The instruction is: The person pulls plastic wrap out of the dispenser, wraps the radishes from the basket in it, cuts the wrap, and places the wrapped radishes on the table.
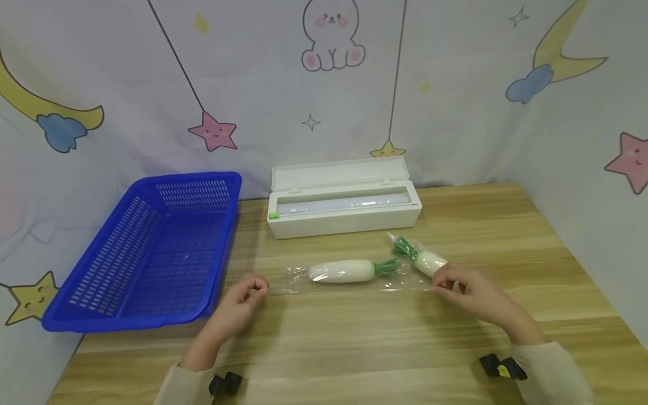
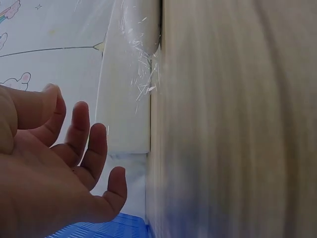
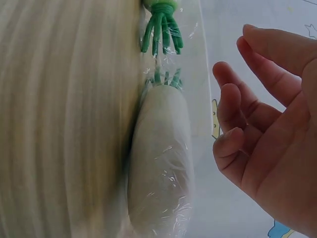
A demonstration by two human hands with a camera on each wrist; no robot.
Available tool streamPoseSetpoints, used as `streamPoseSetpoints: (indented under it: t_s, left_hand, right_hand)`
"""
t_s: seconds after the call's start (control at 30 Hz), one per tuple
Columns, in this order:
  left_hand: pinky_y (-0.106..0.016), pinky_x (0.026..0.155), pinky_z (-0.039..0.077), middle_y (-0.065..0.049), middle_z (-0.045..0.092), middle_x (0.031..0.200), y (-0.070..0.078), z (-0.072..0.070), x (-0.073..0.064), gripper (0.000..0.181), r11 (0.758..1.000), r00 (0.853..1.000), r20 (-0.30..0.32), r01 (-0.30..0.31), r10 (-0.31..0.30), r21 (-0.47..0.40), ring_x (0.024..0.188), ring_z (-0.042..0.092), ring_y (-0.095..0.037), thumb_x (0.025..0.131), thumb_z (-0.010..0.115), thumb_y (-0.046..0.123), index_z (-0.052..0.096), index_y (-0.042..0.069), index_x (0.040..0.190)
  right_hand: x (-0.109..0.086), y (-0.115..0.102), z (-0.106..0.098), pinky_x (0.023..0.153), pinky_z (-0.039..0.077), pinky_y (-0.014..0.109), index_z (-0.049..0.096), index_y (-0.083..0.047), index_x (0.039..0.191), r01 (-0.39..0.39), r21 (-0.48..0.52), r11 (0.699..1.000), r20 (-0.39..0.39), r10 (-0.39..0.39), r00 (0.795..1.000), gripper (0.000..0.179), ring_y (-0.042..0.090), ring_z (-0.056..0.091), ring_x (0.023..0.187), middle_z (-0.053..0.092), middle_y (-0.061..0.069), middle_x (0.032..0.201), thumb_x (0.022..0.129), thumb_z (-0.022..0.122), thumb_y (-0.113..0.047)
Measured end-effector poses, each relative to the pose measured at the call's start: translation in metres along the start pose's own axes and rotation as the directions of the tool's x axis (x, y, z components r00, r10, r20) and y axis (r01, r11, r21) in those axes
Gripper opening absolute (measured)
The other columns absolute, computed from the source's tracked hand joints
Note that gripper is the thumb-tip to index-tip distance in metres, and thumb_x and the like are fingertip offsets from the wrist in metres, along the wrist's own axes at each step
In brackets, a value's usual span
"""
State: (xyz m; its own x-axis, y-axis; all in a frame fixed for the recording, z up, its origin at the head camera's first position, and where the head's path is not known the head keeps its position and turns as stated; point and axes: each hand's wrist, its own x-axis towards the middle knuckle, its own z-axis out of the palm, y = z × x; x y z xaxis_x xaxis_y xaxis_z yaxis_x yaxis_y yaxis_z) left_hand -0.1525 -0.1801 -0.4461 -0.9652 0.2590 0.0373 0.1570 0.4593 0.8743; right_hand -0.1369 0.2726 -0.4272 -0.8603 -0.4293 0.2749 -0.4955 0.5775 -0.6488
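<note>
A white radish (image 1: 349,271) with green stalks lies on a sheet of clear cling film (image 1: 297,280) in the head view. My left hand (image 1: 237,306) pinches the film's near left corner between thumb and index finger. At its near right corner, my right hand (image 1: 471,295) pinches the film the same way. A second radish (image 1: 427,261), wrapped in film, lies at an angle behind the right hand, which covers its end. Up close in the right wrist view, the wrapped radish (image 3: 161,158) shows shiny creases.
A white cling film box (image 1: 344,219) with its lid raised stands at the back of the wooden table (image 1: 354,349), a film roll inside. To the left sits a blue plastic basket (image 1: 184,256). A patterned cloth (image 1: 263,84) hangs behind the table.
</note>
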Motion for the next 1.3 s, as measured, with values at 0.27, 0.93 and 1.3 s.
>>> streamPoseSetpoints:
  t_s: [0.27,0.93,1.3]
  left_hand:
    - [-0.034,0.088,0.04,0.001,0.053,0.093,-0.004,0.01,-0.015,0.013,0.991,0.993,0.004,-0.115,0.115,0.066,0.095,0.049,-0.015,0.089,0.059,-0.004,0.057,0.006,0.08]
    - [-0.047,0.092,0.031,0.0,0.058,0.1,0.001,0.017,-0.017,0.005,0.965,0.996,0.016,0.077,-0.084,0.252,0.103,0.047,-0.025,0.088,0.066,0.009,0.067,0.011,0.084]
    - [-0.034,0.083,0.046,-0.013,0.062,0.11,0.011,0.01,-0.022,0.025,0.967,0.965,-0.113,0.245,-0.236,0.071,0.1,0.056,-0.024,0.094,0.06,0.012,0.065,-0.003,0.113]
  right_hand:
    - [-0.009,0.002,0.009,0.062,0.046,0.022,0.066,-0.015,0.084,0.084,0.014,0.996,0.01,-0.084,0.996,0.023,0.0,0.051,0.075,0.063,-0.008,0.085,0.077,0.074,0.005]
    - [-0.016,0.002,0.026,0.07,0.049,0.028,0.07,-0.018,0.083,-0.047,-0.188,0.981,0.018,0.051,0.999,0.009,-0.001,0.054,0.078,0.063,-0.015,0.084,0.081,0.075,-0.012]
    - [-0.025,-0.005,0.014,0.065,0.049,0.025,0.071,-0.008,0.096,-0.144,-0.169,0.975,-0.009,0.144,0.989,0.015,-0.001,0.054,0.075,0.067,-0.006,0.087,0.082,0.075,-0.011]
